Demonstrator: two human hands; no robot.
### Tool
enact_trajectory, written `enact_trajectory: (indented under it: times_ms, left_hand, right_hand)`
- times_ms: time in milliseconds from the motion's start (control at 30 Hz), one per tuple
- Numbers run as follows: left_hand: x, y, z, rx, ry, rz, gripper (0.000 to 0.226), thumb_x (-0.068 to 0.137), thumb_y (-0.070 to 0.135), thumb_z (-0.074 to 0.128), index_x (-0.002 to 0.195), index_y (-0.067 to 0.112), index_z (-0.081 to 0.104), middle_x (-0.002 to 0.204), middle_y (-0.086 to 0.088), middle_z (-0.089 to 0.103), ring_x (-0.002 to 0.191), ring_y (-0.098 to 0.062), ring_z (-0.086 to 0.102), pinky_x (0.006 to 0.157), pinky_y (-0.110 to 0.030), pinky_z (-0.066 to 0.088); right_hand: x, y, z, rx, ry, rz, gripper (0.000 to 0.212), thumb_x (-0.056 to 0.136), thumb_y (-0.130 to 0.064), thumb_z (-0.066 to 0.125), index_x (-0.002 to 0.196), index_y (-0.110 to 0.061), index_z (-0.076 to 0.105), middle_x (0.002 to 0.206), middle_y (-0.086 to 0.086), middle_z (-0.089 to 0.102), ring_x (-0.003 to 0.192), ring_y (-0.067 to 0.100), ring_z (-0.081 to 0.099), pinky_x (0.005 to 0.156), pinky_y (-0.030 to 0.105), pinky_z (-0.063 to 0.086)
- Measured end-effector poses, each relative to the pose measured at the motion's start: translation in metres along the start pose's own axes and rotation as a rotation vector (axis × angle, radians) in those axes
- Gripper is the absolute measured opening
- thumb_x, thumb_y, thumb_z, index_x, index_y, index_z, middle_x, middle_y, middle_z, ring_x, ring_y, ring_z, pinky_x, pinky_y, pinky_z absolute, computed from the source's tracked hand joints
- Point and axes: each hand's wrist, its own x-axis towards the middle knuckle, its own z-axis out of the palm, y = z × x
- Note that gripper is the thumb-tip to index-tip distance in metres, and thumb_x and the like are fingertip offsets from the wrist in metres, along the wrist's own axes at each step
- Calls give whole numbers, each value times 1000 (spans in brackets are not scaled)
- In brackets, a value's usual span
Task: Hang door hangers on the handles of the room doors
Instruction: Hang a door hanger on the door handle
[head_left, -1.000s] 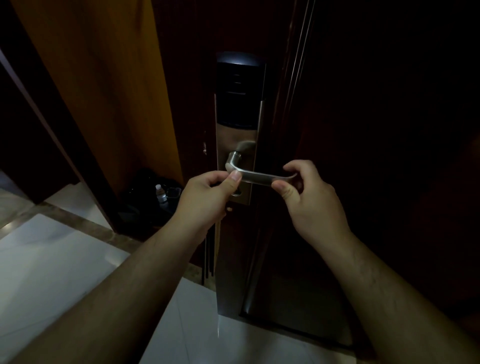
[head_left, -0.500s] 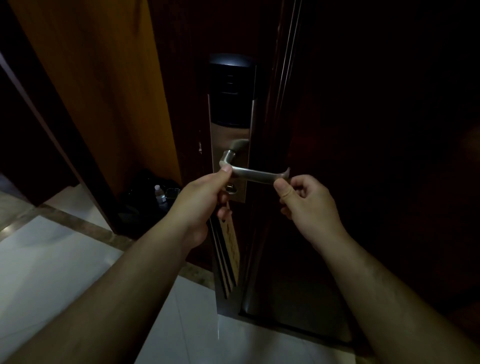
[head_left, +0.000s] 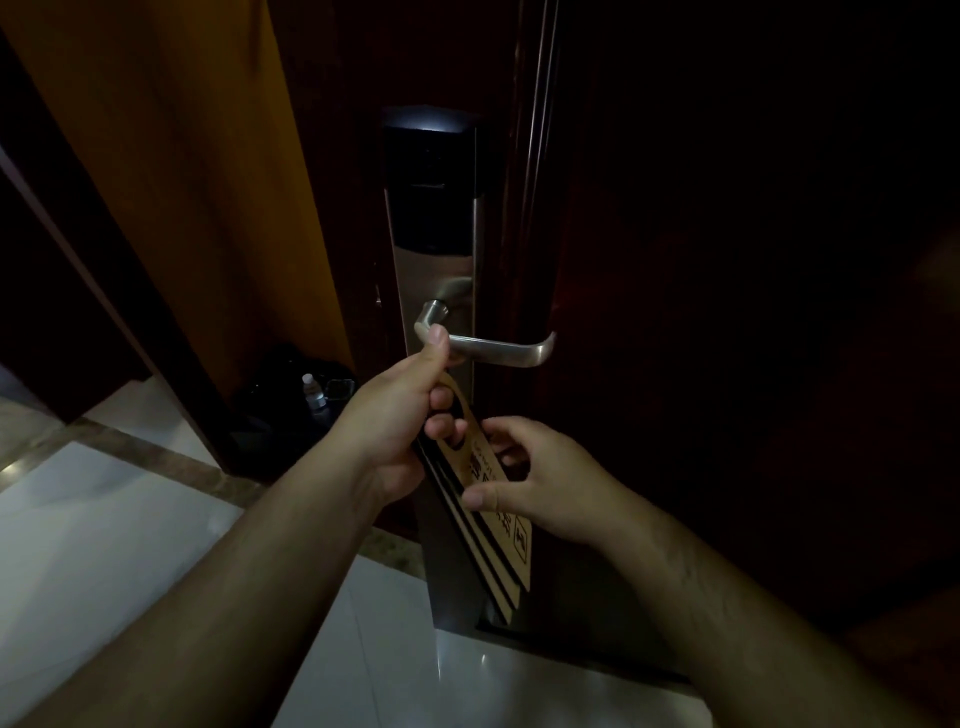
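Door hangers (head_left: 506, 545), gripped as a stack at the top by the left hand (head_left: 400, 421) with its thumb raised against the handle (head_left: 498, 351), slanted just below it while the right hand (head_left: 540, 478) pinched the front 1, so the next move was probably to peel it free and hook it over the handle's right end.

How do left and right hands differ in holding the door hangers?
Left hand grips the door hangers at the top, by the hole; right hand pinches them lower, thumb on the printed face. Left hand's thumb is up at the door handle; right hand sits below it, apart. Both hold the same stack.
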Motion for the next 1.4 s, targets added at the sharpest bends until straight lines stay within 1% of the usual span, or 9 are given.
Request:
enact_trajectory:
  times_ms: [100,367,500,633,733,933,1133,1267,1400]
  left_hand:
    - [3,-2,-3,-8,-16,9,48,92,55,53,123,18,63,55,8,38,44,-5,36,61,-26,45]
    - [5,-3,-3,-28,-54,1,45,89,58,53,112,21,64,54,9,36,42,-5,34,61,-25,44]
    - [7,-2,0,-35,-58,0,52,92,57,50,121,16,60,54,8,38,45,-5,37,61,-24,46]
    - [8,-1,0,34,-69,7,50,93,56,48,117,16,64,57,6,46,49,-7,43,65,-27,45]
    - [9,-2,-1,78,-84,15,45,94,55,48,110,18,66,67,2,58,56,-10,53,65,-29,47]
    - [4,-2,5,158,-47,62,50,94,56,44,113,18,70,89,-14,72,81,-21,68,72,-31,57]
    - [1,-1,3,54,-53,52,63,81,63,55,121,16,66,66,5,53,57,-10,52,70,-30,51]
    - [-2,-2,5,63,-37,70,58,84,64,55,117,17,66,63,6,48,55,-10,47,68,-30,51]
    - [-6,-2,6,78,-10,78,54,88,63,53,115,17,65,63,5,46,53,-10,45,73,-32,49]
  right_hand:
    - [1,-1,-2,-32,25,-25,85,66,-55,81,139,-36,43,121,-22,43,102,-6,47,77,14,42]
    - [2,1,-3,-2,9,-8,83,68,-51,81,139,-38,40,125,-19,37,111,-2,44,82,15,42]
    - [2,1,-6,-51,34,-12,77,65,-54,81,132,-40,43,122,-21,40,112,0,44,82,18,43]
    - [-2,1,-13,-17,75,14,77,64,-48,84,127,-37,40,117,-19,48,103,0,53,77,19,50]
    - [-10,2,-21,-33,91,4,77,66,-43,84,125,-38,35,109,-20,51,96,-2,56,69,17,52]
    - [-24,5,-32,-95,151,-43,82,66,-42,85,130,-37,33,113,-23,44,101,-3,49,73,19,52]
    - [-34,13,-40,12,253,-76,84,66,-40,83,130,-43,29,126,-22,40,116,-4,42,81,10,39]
    - [-32,13,-43,150,345,-84,83,64,-45,80,127,-50,26,131,-19,42,127,5,42,97,25,43]
    - [-26,10,-40,191,355,-85,86,59,-55,75,132,-46,29,136,-12,46,125,8,48,98,37,50]
